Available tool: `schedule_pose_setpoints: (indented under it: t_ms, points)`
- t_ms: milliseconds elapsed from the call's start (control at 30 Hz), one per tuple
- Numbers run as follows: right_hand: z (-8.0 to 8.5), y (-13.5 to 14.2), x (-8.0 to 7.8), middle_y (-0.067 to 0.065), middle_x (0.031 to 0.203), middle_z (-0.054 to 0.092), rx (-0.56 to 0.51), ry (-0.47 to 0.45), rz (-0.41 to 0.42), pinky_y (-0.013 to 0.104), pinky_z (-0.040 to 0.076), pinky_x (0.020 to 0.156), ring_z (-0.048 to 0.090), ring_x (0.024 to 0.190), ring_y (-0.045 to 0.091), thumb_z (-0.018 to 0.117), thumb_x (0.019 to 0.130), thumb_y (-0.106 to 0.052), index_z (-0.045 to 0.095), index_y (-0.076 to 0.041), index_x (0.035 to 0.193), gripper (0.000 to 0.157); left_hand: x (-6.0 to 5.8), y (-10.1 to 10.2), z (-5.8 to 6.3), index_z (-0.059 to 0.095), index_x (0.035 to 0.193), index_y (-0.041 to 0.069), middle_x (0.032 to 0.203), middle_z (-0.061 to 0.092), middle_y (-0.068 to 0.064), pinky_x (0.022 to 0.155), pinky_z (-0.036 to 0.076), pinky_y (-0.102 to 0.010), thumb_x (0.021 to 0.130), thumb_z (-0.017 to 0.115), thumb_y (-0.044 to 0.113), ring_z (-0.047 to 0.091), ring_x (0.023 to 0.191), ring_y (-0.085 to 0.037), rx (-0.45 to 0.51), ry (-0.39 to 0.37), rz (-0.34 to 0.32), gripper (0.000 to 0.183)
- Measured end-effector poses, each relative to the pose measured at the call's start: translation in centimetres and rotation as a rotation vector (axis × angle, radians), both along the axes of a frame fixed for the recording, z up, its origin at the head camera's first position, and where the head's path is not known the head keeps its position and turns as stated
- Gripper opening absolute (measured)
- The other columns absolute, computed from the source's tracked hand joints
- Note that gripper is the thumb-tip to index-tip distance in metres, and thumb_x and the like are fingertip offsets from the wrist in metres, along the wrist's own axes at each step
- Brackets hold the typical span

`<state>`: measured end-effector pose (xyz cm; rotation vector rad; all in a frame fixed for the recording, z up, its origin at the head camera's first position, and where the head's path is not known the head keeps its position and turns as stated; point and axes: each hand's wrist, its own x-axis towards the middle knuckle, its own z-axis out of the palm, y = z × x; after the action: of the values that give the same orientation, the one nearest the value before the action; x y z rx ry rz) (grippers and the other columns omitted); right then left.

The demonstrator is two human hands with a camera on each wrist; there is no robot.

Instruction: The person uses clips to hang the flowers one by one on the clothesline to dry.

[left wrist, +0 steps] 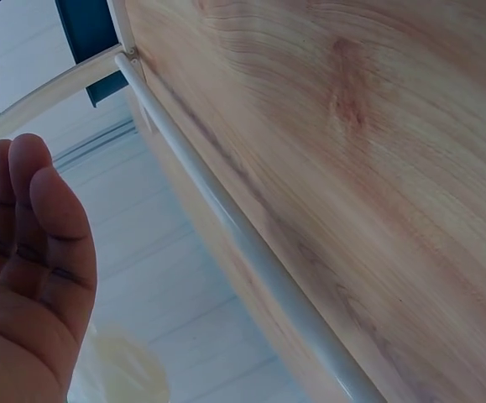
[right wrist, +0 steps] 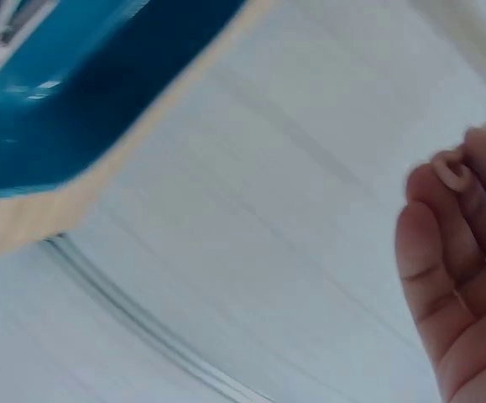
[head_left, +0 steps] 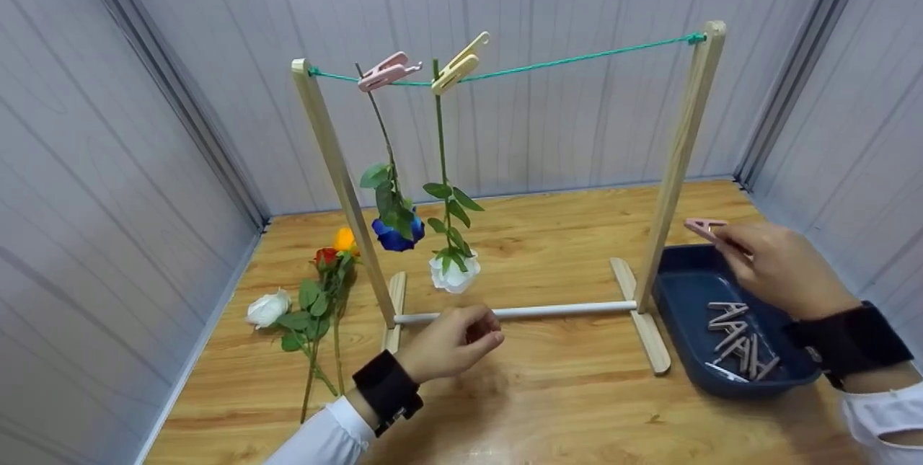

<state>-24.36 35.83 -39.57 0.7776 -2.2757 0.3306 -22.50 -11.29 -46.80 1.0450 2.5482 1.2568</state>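
My right hand (head_left: pixel 786 270) pinches a pink clothespin (head_left: pixel 701 228) between thumb and fingers, above the far end of a dark blue bin (head_left: pixel 750 391). In the right wrist view, only the clothespin's ringed end (right wrist: pixel 452 173) shows at the fingertips. My left hand (head_left: pixel 448 344) holds nothing, its fingers loosely bent, near the rack's white bottom bar (head_left: pixel 570 309). On the green cord (head_left: pixel 577 58), a pink clothespin (head_left: pixel 386 74) grips the stem of an upside-down blue rose (head_left: pixel 395 233). Beside it, a yellow clothespin (head_left: pixel 456 74) holds a white rose (head_left: pixel 456 274), also head down.
Wooden posts (head_left: pixel 678 162) carry the cord, standing on flat feet (head_left: pixel 652 342). Several clothespins (head_left: pixel 735 339) lie in the bin. Left of the rack, a white rose (head_left: pixel 267 308), a red rose (head_left: pixel 326 257) and an orange flower (head_left: pixel 345 240) lie on the table (head_left: pixel 562 407).
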Motion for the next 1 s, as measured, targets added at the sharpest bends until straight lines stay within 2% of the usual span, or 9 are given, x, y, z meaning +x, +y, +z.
schedule_pose_setpoints:
  t_ms: [100,200,333,467,533,633,833,1000]
  points:
    - [1.2,-1.0,1.0,0.018,0.092,0.077,0.009,0.085,0.060,0.052,0.054,0.066,0.073,0.081,0.036,0.079,0.079,0.011,0.076,0.003,0.104,0.027,0.0,0.1,0.2,0.073,0.105,0.009,0.082,0.071,0.000,0.064,0.050,-0.019,0.110,0.066,0.022,0.057,0.068,-0.001,0.010,-0.001,-0.001,0.015]
    - [2.0,-2.3,1.9,0.018,0.095,0.076,0.020,0.139,0.121,0.048,0.053,0.068,0.072,0.082,0.034,0.077,0.080,0.009,0.076,0.004,0.109,0.029,0.1,0.2,0.5,0.073,0.106,0.010,0.083,0.070,0.001,0.064,0.050,-0.019,0.110,0.066,0.023,0.057,0.069,-0.003,0.014,0.001,0.014,0.015]
    - [2.1,-4.6,2.4,0.016,0.093,0.072,0.054,0.181,0.186,0.044,0.056,0.066,0.069,0.079,0.030,0.066,0.093,-0.003,0.075,0.004,0.108,0.019,0.3,0.5,1.0,0.072,0.107,0.012,0.085,0.068,0.005,0.066,0.051,-0.022,0.110,0.067,0.027,0.057,0.071,-0.004,0.043,0.019,0.061,0.017]
    - [1.3,-7.1,2.4,0.015,0.096,0.073,0.100,0.180,0.239,0.043,0.062,0.068,0.070,0.082,0.029,0.059,0.100,-0.010,0.075,0.003,0.108,0.022,0.4,1.0,1.3,0.071,0.107,0.011,0.084,0.066,0.004,0.065,0.050,-0.023,0.109,0.069,0.030,0.055,0.071,-0.004,0.089,0.081,0.084,0.020]
    - [0.7,-8.3,2.5,0.013,0.097,0.073,0.120,0.167,0.266,0.042,0.062,0.069,0.070,0.083,0.028,0.063,0.096,-0.006,0.075,0.002,0.108,0.018,0.5,1.3,1.4,0.070,0.109,0.009,0.084,0.065,0.002,0.065,0.049,-0.022,0.109,0.069,0.031,0.054,0.071,-0.003,0.097,0.114,0.080,0.022]
    - [-0.3,-9.9,2.8,0.009,0.095,0.071,0.147,0.165,0.309,0.040,0.062,0.069,0.069,0.082,0.024,0.068,0.088,0.001,0.075,0.000,0.108,0.021,0.6,2.0,1.6,0.069,0.119,0.007,0.090,0.067,-0.002,0.068,0.053,-0.022,0.108,0.070,0.033,0.056,0.075,-0.003,0.084,0.135,0.068,0.028]
    - [-2.1,-13.3,2.9,0.008,0.091,0.069,0.176,0.170,0.399,0.034,0.059,0.068,0.067,0.078,0.021,0.070,0.091,0.001,0.075,-0.002,0.103,0.013,1.0,3.1,2.0,0.059,0.150,0.004,0.112,0.074,-0.007,0.079,0.059,-0.025,0.108,0.071,0.036,0.070,0.095,-0.014,-0.022,0.173,0.054,0.054]
    - [-3.1,-15.5,3.0,0.007,0.092,0.069,0.191,0.120,0.445,0.032,0.058,0.069,0.067,0.079,0.020,0.075,0.088,0.004,0.074,-0.003,0.099,0.014,1.3,3.9,2.0,0.058,0.152,0.003,0.122,0.076,-0.007,0.081,0.059,-0.022,0.110,0.067,0.032,0.074,0.102,-0.021,-0.096,0.232,0.032,0.052]
